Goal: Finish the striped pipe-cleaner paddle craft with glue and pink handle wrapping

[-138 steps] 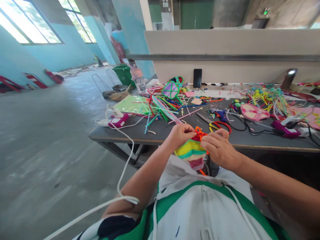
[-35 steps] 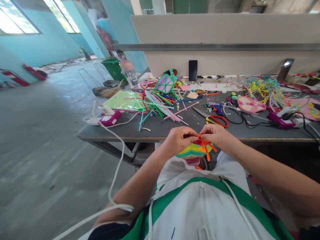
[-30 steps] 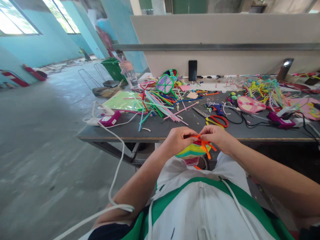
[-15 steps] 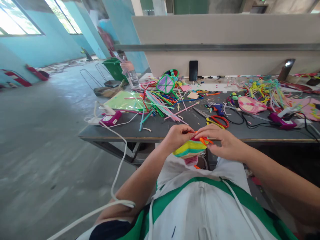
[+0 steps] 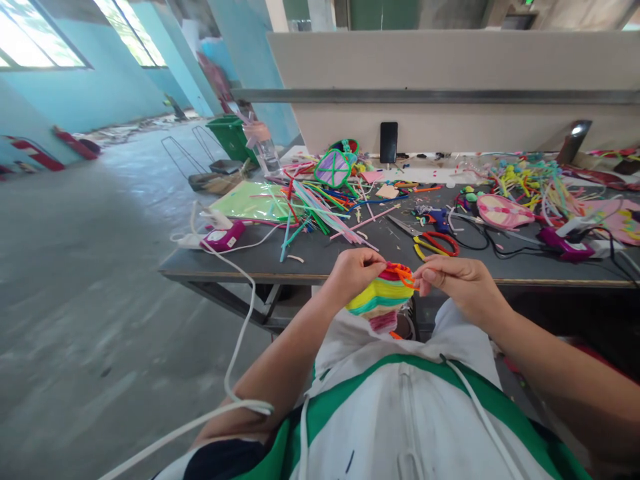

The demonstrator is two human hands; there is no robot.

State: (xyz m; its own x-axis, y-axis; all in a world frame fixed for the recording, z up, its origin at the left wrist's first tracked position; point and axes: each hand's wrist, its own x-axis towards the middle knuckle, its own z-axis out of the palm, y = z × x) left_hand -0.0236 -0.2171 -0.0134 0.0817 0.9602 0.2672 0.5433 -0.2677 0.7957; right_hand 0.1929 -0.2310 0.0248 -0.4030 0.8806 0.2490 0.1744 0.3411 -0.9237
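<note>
A fan-shaped piece woven from pipe cleaners (image 5: 381,298), striped red, yellow, teal and pink, hangs just in front of the table edge above my lap. My left hand (image 5: 353,273) is closed on its upper left corner. My right hand (image 5: 457,280) pinches an orange pipe cleaner (image 5: 404,273) that loops over the piece's top edge. Both hands sit close together, with the orange strand pulled taut between them.
The dark worktable (image 5: 320,257) carries a heap of coloured pipe cleaners (image 5: 320,207), red-handled scissors (image 5: 435,241), a blue glue gun (image 5: 440,217), a purple glue gun (image 5: 565,243), a pink woven fan (image 5: 503,213), a phone (image 5: 389,142) and a white cable (image 5: 240,320). Bare concrete floor lies to the left.
The loose orange ends that stuck out below my right hand are now drawn in along the top of the piece. My right hand has shifted slightly right, and my left hand keeps its grip.
</note>
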